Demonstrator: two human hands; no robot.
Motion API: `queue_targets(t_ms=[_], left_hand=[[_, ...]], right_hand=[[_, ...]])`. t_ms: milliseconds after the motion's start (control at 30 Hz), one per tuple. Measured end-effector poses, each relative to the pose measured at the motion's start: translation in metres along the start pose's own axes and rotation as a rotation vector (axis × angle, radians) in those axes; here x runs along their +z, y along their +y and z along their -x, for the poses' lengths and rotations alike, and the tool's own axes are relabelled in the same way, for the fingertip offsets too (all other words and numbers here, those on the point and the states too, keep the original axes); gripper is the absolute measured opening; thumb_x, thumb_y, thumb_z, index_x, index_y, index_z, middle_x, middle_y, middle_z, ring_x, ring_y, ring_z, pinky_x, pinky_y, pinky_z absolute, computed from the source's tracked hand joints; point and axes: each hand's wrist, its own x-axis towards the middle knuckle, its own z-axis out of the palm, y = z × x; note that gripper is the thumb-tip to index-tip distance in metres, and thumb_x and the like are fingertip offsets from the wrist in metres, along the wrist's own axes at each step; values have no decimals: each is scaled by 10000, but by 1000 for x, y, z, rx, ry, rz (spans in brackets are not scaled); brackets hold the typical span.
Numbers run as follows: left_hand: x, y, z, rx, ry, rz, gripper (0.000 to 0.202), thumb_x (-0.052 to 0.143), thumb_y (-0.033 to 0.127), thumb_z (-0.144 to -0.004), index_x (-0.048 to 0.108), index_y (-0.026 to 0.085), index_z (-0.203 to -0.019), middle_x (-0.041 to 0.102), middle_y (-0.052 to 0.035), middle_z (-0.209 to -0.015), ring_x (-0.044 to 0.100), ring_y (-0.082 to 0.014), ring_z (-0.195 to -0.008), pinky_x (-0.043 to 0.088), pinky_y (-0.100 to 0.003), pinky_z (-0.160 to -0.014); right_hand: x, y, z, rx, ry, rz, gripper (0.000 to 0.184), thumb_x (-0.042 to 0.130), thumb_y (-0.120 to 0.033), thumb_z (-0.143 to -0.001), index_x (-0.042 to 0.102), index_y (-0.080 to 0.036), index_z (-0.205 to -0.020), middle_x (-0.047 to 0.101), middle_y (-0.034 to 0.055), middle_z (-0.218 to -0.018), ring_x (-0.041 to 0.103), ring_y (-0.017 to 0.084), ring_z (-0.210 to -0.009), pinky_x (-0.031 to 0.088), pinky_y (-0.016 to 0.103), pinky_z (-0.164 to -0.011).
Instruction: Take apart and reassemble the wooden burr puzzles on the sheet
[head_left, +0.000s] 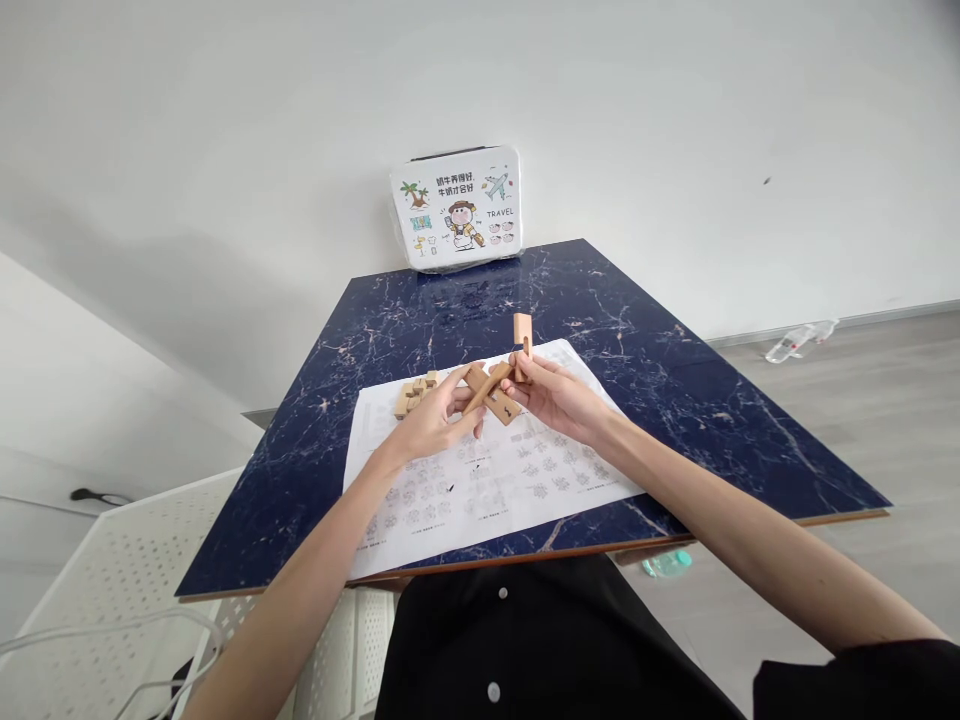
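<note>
Both hands meet above a white instruction sheet [495, 480] on a dark blue marbled table [675, 400]. My left hand [435, 420] is closed on crossed wooden puzzle bars [491, 392], fingers wrapped round their left end. My right hand [555, 395] pinches the same cluster from the right, where one bar [523, 332] stands upright above the fingers. A small pile of loose wooden pieces [416, 392] lies on the sheet just left of my left hand.
A white tin case with cartoon travel pictures [457, 207] leans against the wall at the table's far edge. A white perforated rack [112, 590] stands to the lower left. A plastic bottle [799, 340] lies on the floor at right.
</note>
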Motion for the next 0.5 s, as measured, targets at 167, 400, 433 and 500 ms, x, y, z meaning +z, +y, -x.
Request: queue_targets(t_ms=[167, 400, 433, 500], left_hand=[[2, -4, 1, -20, -35, -64, 580, 561, 396, -1049, 396, 203, -1570, 732, -60, -899, 748, -229, -850, 578, -408, -851], [6, -3, 1, -35, 55, -134, 736, 636, 364, -982, 302, 254, -1628, 715, -104, -1134, 722, -219, -889, 575, -380, -823], [8, -3, 1, -36, 71, -159, 804, 687, 365, -944, 286, 264, -1633, 706, -98, -1138, 710, -215, -886, 571, -374, -822], [11, -4, 0, -35, 109, -198, 961, 788, 394, -859, 244, 279, -1643, 694, -74, -1090, 678, -200, -826, 562, -352, -773]], right_hand=[[1, 2, -2, 8, 47, 21, 257, 859, -405, -880, 697, -206, -889, 712, 8, -885, 699, 127, -814, 612, 257, -872], [2, 2, -4, -17, 54, -10, 263, 871, -411, -864, 711, -205, -896, 696, -12, -852, 687, 106, -785, 606, 225, -863], [3, 2, -4, -25, 51, -9, 258, 868, -411, -868, 711, -209, -899, 699, -14, -855, 686, 106, -791, 605, 228, -872], [4, 4, -4, -37, 48, -3, 252, 860, -415, -876, 710, -214, -903, 714, -10, -883, 688, 112, -813, 603, 243, -892]])
